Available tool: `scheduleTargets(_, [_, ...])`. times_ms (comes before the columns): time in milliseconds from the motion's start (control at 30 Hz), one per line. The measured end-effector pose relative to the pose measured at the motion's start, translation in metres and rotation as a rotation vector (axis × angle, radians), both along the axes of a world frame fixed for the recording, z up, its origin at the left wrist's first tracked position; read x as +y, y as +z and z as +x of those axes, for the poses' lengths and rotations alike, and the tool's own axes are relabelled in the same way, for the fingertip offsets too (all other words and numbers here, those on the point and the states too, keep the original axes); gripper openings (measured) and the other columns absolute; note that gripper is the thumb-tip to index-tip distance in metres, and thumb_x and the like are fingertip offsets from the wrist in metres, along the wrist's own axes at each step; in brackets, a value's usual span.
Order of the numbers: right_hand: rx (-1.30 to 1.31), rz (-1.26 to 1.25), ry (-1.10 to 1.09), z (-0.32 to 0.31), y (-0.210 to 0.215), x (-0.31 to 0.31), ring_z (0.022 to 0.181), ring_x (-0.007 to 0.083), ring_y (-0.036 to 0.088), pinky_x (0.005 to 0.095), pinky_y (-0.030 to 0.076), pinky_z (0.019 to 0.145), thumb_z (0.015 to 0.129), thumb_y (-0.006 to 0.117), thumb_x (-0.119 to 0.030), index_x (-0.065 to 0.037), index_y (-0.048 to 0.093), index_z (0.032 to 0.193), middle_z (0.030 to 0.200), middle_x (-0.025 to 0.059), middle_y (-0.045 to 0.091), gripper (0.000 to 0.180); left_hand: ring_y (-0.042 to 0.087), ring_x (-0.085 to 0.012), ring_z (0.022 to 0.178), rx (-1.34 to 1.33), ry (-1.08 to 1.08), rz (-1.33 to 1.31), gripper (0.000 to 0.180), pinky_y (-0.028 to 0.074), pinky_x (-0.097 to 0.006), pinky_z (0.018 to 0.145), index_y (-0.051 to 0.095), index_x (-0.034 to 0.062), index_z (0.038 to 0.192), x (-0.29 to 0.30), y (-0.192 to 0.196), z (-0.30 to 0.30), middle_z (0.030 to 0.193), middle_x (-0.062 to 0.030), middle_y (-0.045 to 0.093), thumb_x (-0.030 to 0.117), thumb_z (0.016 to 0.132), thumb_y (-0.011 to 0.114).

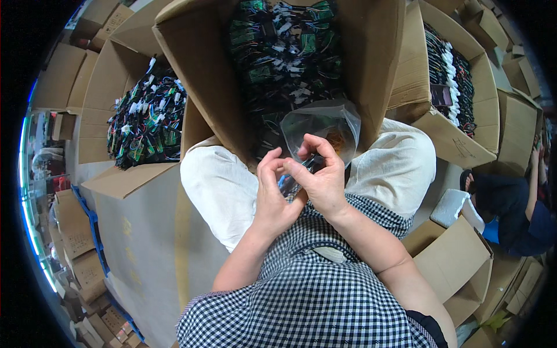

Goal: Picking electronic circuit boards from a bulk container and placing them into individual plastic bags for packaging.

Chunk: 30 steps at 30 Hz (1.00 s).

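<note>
In front of my lap, my left hand (272, 194) and my right hand (325, 181) meet with fingers curled round a small dark bundle with blue bits (284, 182), mostly hidden by the fingers. Just beyond them lies a clear plastic bag (293, 123) with orange rubber bands (335, 141) inside. The bag rests at the near side of a large tilted cardboard box (197, 64). That box holds many dark wire bundles with green circuit boards (307, 43) and white connectors.
At left, an open carton (96, 119) holds piled wired circuit boards (148, 124). Another carton (464, 148) at right has rows of black wires and white connectors (451, 81). Another person (516, 214) sits at far right beside an open box (449, 261). A blue pallet (96, 232) stands left.
</note>
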State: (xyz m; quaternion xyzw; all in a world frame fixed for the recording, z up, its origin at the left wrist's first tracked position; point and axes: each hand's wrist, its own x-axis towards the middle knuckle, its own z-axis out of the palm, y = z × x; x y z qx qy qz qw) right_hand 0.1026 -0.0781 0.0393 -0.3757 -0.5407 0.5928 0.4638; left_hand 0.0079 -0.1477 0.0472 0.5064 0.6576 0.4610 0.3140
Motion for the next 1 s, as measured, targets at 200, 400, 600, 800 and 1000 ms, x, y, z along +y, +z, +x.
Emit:
scheduleTargets(200, [0.379,-0.603,-0.018,-0.008,-0.012,0.004,0.083,0.0092,0.055,0.0230,0.049,0.075,0.076,0.071,0.004,-0.002,0.054,0.111,0.094,0.0020,0.053,0.039,0.064,-0.0312,0.091,0.048,0.031,-0.171,0.054,0.051,-0.036,0.079,0.042,0.0044,0.123,-0.013,-0.003,0.001,0.111,-0.0194,0.060,0.018,0.078,0.071])
scheduleTargets(400, [0.505,-0.688,0.138,0.006,-0.045,0.039,0.100,0.0153,0.056,0.0284,0.049,0.084,0.094,0.056,-0.019,-0.001,0.045,0.129,0.117,0.0095,0.056,0.041,0.057,-0.0071,0.067,-0.563,0.211,-0.224,0.034,0.047,-0.020,0.056,0.047,0.0006,0.118,-0.007,-0.029,-0.025,0.096,-0.0080,0.066,0.009,0.088,0.062])
scheduleTargets(600, [-1.254,0.121,0.225,0.046,-0.163,0.085,0.093,0.0327,0.062,0.0410,0.050,0.082,0.081,0.058,-0.015,-0.004,0.064,0.099,0.101,0.0167,0.064,0.022,0.063,-0.0138,0.077,-0.829,0.274,-0.143,0.037,0.052,-0.024,0.065,0.047,0.0013,0.119,0.013,-0.017,-0.043,0.101,-0.0137,0.065,0.012,0.088,0.064])
scheduleTargets(800, [-1.340,0.239,0.153,0.056,-0.173,0.092,0.084,0.0340,0.063,0.0427,0.050,0.074,0.072,0.060,-0.008,-0.008,0.066,0.088,0.088,0.0122,0.067,0.017,0.064,-0.0240,0.096,-0.868,0.254,-0.055,0.040,0.052,-0.035,0.086,0.046,0.0001,0.121,0.011,-0.022,-0.045,0.105,-0.0164,0.064,0.010,0.087,0.064])
scheduleTargets(1000, [-0.586,-0.209,-0.025,0.064,-0.126,0.095,0.066,0.0114,0.062,0.0257,0.048,0.063,0.077,0.069,-0.010,-0.002,0.069,0.086,0.072,0.0067,0.068,0.013,0.066,-0.0246,0.089,-1.045,0.174,-0.143,0.041,0.053,-0.036,0.082,0.046,-0.0001,0.122,0.008,-0.022,-0.050,0.105,-0.0153,0.064,0.015,0.088,0.064])
